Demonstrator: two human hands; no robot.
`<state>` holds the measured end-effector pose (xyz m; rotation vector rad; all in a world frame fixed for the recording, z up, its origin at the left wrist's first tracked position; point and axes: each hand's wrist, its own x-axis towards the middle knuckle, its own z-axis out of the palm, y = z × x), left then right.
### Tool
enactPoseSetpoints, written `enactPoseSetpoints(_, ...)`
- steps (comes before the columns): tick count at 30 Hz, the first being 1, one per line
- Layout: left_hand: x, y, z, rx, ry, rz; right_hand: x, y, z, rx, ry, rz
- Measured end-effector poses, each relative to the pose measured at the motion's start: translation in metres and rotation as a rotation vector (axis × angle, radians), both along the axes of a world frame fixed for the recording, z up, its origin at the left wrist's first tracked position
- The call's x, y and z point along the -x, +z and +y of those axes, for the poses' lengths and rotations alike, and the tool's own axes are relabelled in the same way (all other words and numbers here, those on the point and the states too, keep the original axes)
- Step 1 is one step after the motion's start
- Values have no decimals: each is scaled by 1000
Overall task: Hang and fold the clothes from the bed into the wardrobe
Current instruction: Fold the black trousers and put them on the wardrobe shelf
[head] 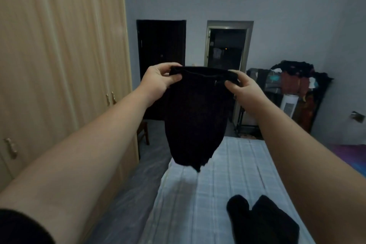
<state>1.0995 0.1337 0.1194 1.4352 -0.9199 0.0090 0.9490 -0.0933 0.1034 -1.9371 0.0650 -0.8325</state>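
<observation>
Both hands were up at arm's length, each pinching a top corner of a small black knit garment [195,117]. Left hand [158,81] had thumb and curled fingers clamped on the left end of the thick top hem; right hand [240,85] pinched the right end the same way. Top hem was stretched roughly level between them. Garment hung free and tapered to a ragged lower edge, clear above the far part of the bed, touching nothing else. Fabric looked matte and soft; a thin seam line ran just under the hem. No readable label or writing.

Bed with pale blue-and-white checked sheet [233,180] ran from near to far, right of centre. Second dark fabric piece [261,222] lay crumpled on the near end of the sheet, close to the right forearm.

Light wood-grain wardrobe [59,65] filled the left side, doors closed, small metal handles. Narrow strip of grey floor lay between wardrobe and the bed's left edge. Wooden chair [143,134] stood at the far end of that strip.

Far wall: dark closed door [160,45] and open doorway [226,45]. Far right: rack piled with mixed clothes [293,81], white appliance [289,106] below it.
</observation>
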Motion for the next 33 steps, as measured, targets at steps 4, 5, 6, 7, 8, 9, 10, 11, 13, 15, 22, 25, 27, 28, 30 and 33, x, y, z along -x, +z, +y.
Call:
enactPoseSetpoints(4,43,-73,49,-251,100,-122,48,-65,36,180,-42,193)
enactPoseSetpoints(5,53,-99,61,-319,115,-160,58,-89,45,238,-60,262)
enactPoseSetpoints(6,62,-130,73,-392,127,-192,69,-118,55,285,-87,331)
enactPoseSetpoints(7,73,-163,85,-455,130,-209,80,-149,65,323,-122,391)
enactPoseSetpoints(8,85,-196,95,-496,122,-209,91,-180,77,356,-137,419)
enactPoseSetpoints(9,98,-233,106,-522,116,-189,104,-215,90,377,-136,435)
enactPoseSetpoints(10,114,-271,117,-540,104,-153,119,-252,105,389,-125,433)
enactPoseSetpoints(11,131,-310,129,-559,88,-113,134,-291,121,394,-125,435)
enactPoseSetpoints(13,164,-396,157,-603,66,-16,170,-370,157,340,-150,507)
enactPoseSetpoints(15,195,-475,187,-646,40,99,210,-450,192,281,-198,581)
enactPoseSetpoints(22,287,-637,273,-785,-74,67,319,-618,282,316,-127,770)
enactPoseSetpoints(25,319,-677,296,-870,-122,-4,349,-656,307,353,-126,791)
enactPoseSetpoints(27,338,-693,306,-919,-169,-23,363,-676,318,377,-106,836)
enactPoseSetpoints(28,346,-702,310,-940,-195,-28,370,-685,321,386,-94,868)
enactPoseSetpoints(30,358,-725,318,-973,-224,-29,382,-705,327,384,-66,927)
enactPoseSetpoints(33,373,-757,329,-984,-195,6,393,-728,335,375,-22,953)
